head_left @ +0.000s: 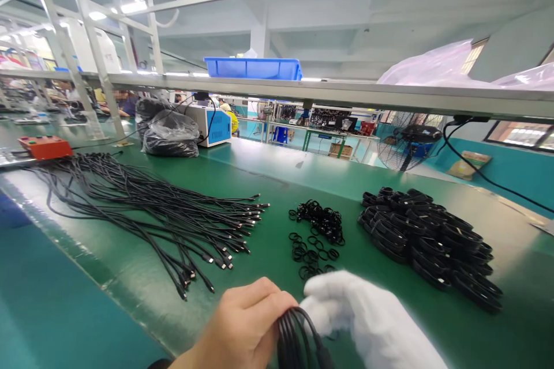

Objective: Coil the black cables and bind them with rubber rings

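Black cables on a green counter, in loose and coiled states. At the far left, beside a red box, lies a broad spread of loose cables, roughly lengthwise, their metal-tipped plugs pointing mostly toward the middle; these appear to be the portion left to do. Center: small black rings, some heaped, others scattered singly nearer the person — a supply apparently not used up. Right: a stacked pile of coiled cables, presumably the finished portion; whether each coil carries a ring is too small to tell. With ample stock on both sides, the work may be judged partway along, with one piece in hand.

Near edge, hands. The bare left hand is closed, its thumb and fingers clamped on the bent cable, whose strands arch over side by side and run down out of view; whether they belong to one cable cannot be told. Just to its right, the right hand — in a white glove, blurred — has its fingers curved in close against the left fingertips and the arch. Whether it grips or merely touches the cable cannot be told.
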{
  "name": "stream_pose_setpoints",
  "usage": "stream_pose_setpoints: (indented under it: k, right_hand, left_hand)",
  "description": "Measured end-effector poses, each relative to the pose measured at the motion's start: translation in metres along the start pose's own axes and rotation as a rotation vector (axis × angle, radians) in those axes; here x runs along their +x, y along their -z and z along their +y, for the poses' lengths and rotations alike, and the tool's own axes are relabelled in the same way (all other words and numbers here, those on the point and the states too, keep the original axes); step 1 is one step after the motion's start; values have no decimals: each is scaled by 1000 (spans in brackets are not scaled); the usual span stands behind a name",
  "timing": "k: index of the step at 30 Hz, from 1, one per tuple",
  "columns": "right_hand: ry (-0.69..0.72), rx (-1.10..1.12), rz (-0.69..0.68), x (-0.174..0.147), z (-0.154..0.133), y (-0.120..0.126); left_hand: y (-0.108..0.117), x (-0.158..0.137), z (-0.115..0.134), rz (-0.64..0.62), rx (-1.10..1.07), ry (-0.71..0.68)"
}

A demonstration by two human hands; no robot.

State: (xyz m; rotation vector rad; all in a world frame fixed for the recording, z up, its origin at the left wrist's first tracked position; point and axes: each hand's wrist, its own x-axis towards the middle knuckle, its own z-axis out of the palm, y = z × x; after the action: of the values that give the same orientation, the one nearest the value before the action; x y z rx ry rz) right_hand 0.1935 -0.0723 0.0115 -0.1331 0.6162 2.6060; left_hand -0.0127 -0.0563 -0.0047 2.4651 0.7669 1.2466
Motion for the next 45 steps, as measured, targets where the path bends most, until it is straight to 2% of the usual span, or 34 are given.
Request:
stream_pose_setpoints:
  k: [1,4,5,6,7,10,13,17,22,25,27,30,34,39,42,45]
  right_hand:
    - [115,-184,38,3,-1,0]
    - [428,-1003,261,18,-3,2]
    - [477,-1228,326,24,-4,2]
    - [488,-1362,361,30,-6,3]
    - [468,-1404,349,35,-7,4]
    - [417,-1505,217,48,-11,5]
    - [442,-1568,142,56,-11,5]
    - [503,-1575,140,60,-5,2]
    - [308,-1502,185,56,-5,4]
    - [386,-1403,159,56,-6,6]
    - [430,-1403,166,57,-6,6]
    - [423,-1450,210,58,-6,8]
    - [426,-1463,226,60,-7,12]
    - [418,-1508,247,61,-7,11]
    - [429,-1525,292,62,-4,8]
    - [453,-1549,321,62,0,5]
  left_hand:
    - [0,0,-2,-24,22,16]
    - [-1,4,-4,-100,-14,80]
    - [-1,6,-4,-129,-58,124]
    - [0,8,-4,-153,-104,173]
    - [0,9,-3,-173,-142,222]
    - [1,11,-3,-200,-197,305]
    - [0,9,-4,-191,-173,316]
    - [0,10,-3,-198,-94,416]
    - [5,19,2,-203,-148,655]
    - [3,23,5,-157,-306,826]
    - [-1,23,7,-128,-358,890]
    - [-6,24,8,-119,-198,841]
    - [-4,27,7,-214,2,790]
    - [-1,26,6,-147,-53,680]
    - [-4,22,6,-99,-30,683]
    - [-5,21,4,-111,-5,707]
